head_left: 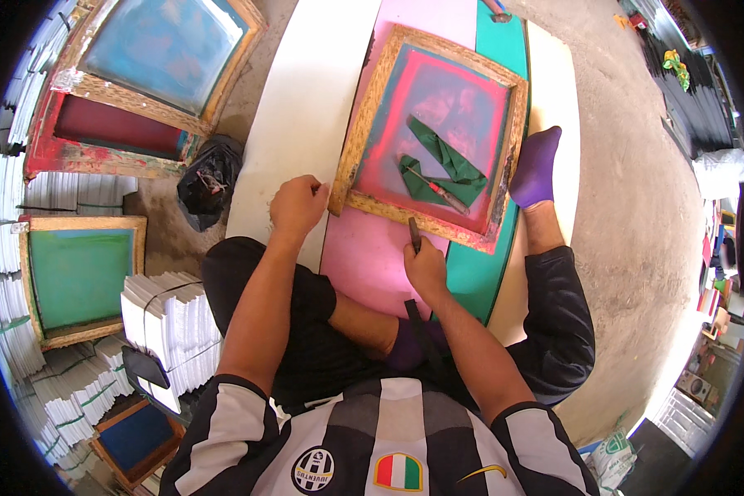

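A wooden-framed printing screen (431, 207) lies in front of me, its mesh bluish with a pink border. My left hand (298, 208) is closed beside the frame's near left corner; what its fingers pinch, if anything, is hidden. My right hand (426, 269) is wrapped round a dark strip (414, 235), whose upper end comes up to the frame's near edge. A dark length also shows below that hand; whether it is the same piece I cannot tell. On the mesh rest a folded green sheet (446, 157) and a slim tool with a reddish handle (449, 197).
White, pink, green and cream boards lie under the frame. More framed screens (83, 277) stand at left, near a black plastic bag (209, 182) and bound white paper stacks (174, 318). A hammer head (501, 16) shows at the far edge. My purple-socked foot (537, 165) borders the frame's right.
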{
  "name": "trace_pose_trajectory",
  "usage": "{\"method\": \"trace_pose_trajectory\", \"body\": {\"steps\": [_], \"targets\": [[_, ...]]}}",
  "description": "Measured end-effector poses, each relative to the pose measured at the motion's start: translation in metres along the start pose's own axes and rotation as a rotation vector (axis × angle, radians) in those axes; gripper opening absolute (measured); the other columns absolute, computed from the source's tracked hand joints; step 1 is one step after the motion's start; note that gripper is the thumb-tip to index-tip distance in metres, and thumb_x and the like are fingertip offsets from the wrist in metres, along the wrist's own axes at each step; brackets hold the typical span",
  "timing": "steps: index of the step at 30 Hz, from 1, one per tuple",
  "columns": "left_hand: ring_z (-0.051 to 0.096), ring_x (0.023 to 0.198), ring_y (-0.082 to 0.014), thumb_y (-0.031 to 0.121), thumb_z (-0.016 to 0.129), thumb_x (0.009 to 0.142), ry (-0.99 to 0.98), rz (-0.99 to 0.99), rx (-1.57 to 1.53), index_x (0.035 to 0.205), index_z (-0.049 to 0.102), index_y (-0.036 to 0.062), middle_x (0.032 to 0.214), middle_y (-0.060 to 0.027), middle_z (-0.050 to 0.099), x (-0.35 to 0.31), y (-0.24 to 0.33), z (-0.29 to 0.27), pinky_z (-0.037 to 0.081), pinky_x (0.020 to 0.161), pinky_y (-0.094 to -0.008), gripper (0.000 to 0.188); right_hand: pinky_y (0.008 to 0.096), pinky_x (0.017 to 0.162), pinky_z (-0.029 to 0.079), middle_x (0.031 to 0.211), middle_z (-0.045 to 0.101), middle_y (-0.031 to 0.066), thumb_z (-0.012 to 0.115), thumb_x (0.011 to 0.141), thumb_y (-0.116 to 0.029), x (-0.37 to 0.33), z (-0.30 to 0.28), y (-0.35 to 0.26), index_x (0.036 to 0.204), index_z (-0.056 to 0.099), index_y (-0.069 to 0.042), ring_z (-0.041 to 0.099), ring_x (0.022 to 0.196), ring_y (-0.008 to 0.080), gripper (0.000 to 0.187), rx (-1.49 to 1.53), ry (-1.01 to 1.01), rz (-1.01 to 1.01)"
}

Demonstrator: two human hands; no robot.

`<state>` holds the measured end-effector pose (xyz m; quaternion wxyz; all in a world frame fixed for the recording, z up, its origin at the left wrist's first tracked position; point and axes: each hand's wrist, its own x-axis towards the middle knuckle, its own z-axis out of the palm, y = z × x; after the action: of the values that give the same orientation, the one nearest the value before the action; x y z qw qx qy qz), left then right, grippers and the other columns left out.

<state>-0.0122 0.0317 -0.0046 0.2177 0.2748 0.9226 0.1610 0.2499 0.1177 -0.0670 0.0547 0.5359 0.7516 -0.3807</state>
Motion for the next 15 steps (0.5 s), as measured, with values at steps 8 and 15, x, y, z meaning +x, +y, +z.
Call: {"method": "trace_pose_trajectory", "body": {"steps": [8, 15], "targets": [[0.07, 0.092, -0.0279, 0.021, 0.074, 0.083, -0.013, 0.911, -0.041, 0.094, 0.075, 0.0129, 0.096, -0.0049, 0.074, -0.038, 0.01, 0.018, 0.056, 0.08, -0.0402, 0.013, 0.0605, 0.076, 0.051, 0.083, 0.068, 0.0311, 0.057, 0.094, -0.034, -0.036, 0.006, -0.024, 0.099, 0.065, -0.001, 0.067, 0.083, 0.0506, 0.034, 0.047, -0.106, -0.211], [0.07, 0.092, -0.0267, 0.022, 0.074, 0.084, -0.075, 1.009, 0.113, 0.092, 0.075, 0.0154, 0.101, -0.0022, 0.073, -0.046, 0.006, 0.018, 0.056, 0.08, -0.0399, 0.011, 0.0571, 0.077, 0.052, 0.085, 0.068, 0.0302, 0.06, 0.092, -0.03, -0.045, 0.004, -0.03, 0.102, 0.065, 0.0, 0.067, 0.083, 0.0489, 0.031, 0.14, -0.187, -0.257]]}}
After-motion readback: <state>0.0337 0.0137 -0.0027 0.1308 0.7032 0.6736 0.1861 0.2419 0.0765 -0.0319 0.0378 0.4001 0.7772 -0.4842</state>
